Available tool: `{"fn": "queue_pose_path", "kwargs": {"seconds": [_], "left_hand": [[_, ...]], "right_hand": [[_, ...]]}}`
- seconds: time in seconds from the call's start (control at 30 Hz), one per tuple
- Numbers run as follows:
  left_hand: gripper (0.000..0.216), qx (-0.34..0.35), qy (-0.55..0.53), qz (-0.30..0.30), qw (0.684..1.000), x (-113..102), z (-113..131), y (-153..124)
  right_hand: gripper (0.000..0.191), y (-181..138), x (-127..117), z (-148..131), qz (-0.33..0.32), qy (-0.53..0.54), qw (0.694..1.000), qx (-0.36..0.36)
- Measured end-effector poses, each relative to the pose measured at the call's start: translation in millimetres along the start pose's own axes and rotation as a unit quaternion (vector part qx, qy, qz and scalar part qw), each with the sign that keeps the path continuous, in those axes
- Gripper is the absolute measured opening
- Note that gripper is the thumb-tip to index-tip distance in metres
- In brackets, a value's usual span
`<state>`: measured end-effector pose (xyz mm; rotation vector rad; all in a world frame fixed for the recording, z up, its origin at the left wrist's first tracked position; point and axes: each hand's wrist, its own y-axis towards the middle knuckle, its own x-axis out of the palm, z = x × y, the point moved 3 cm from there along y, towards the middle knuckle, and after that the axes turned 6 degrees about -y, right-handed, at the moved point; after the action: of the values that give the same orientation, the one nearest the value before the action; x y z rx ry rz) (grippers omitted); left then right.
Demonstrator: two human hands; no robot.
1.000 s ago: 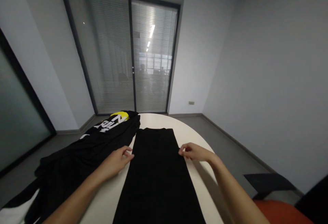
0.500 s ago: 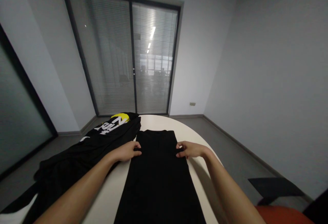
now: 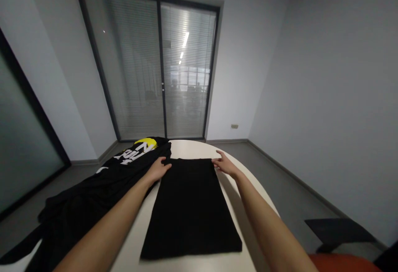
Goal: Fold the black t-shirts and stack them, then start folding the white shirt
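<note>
Straight ahead of us stands the glass partition (image 3: 137, 64), 2 panels with blinds in a dark frame, beyond the far end of the surface, and a plain grey wall (image 3: 326, 77) rises to the surface's right. Here's the surface (image 3: 189, 148) itself, pale, its far edge curving round. Off its near right we catch part of a chair (image 3: 342, 262), red seat and black armrest. Along the surface's left side, there's the dark clothing (image 3: 108, 191), loosely heaped, yellow and white print showing towards its far end. And in the middle of the surface, the black cloth (image 3: 191, 207), lying spread and smooth!

Now we go to the 2 hands, both over the far part of the surface. The left hand (image 3: 157, 169) is at the cloth's far left corner, thumb against it; the right hand (image 3: 226, 165) is at the far right corner, index finger sticking outwards. Are the fingers pinching fabric? On either hand, we can't tell. Beyond the surface, low down: a small wall plate (image 3: 234, 126).
</note>
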<state>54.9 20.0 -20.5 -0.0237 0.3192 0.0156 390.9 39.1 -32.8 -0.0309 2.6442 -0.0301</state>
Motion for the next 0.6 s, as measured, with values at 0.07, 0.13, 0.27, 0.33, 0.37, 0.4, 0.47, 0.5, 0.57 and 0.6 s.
{"fn": "queue_pose_path", "kwargs": {"seconds": [0.07, 0.13, 0.27, 0.33, 0.37, 0.4, 0.47, 0.5, 0.57, 0.6], "left_hand": [[0.062, -0.002, 0.011, -0.002, 1.0, 9.2, -19.3, -3.5], [0.062, 0.018, 0.018, 0.001, 1.0, 11.8, -29.5, -5.7], [0.042, 0.059, 0.027, -0.015, 0.998, 10.5, -29.6, -1.8], [0.041, 0.077, 0.022, -0.02, 0.997, 9.9, -25.3, 0.9], [0.042, 0.085, 0.017, -0.022, 0.996, 9.5, -22.8, 1.9], [0.044, 0.092, 0.01, -0.027, 0.995, 9.1, -20.2, 2.8], [0.046, 0.101, -0.007, -0.036, 0.994, 7.4, -15.0, 5.2], [0.047, 0.103, -0.016, -0.037, 0.994, 6.2, -12.6, 7.0], [0.051, 0.104, -0.033, -0.031, 0.994, 3.7, -9.2, 11.7], [0.052, 0.102, -0.038, -0.026, 0.994, 3.2, -8.9, 14.2]], "right_hand": [[0.071, 1.4, 7.8, 19.3, -0.004, -0.027, 0.999, 0.019], [0.063, -0.8, 13.2, 31.1, 0.0, -0.039, 0.999, 0.012], [0.04, -5.6, 22.4, 35.5, 0.016, -0.06, 0.998, -0.028], [0.031, -6.0, 26.3, 32.9, 0.023, -0.071, 0.996, -0.047], [0.029, -5.7, 27.3, 31.1, 0.028, -0.076, 0.995, -0.055], [0.029, -4.9, 27.3, 29.1, 0.034, -0.08, 0.994, -0.062], [0.033, -1.8, 24.2, 24.6, 0.055, -0.083, 0.992, -0.074], [0.036, 0.4, 21.6, 22.2, 0.068, -0.083, 0.991, -0.08], [0.042, 5.6, 16.6, 18.0, 0.092, -0.086, 0.988, -0.092], [0.044, 8.3, 15.2, 16.9, 0.1, -0.09, 0.986, -0.096]]}}
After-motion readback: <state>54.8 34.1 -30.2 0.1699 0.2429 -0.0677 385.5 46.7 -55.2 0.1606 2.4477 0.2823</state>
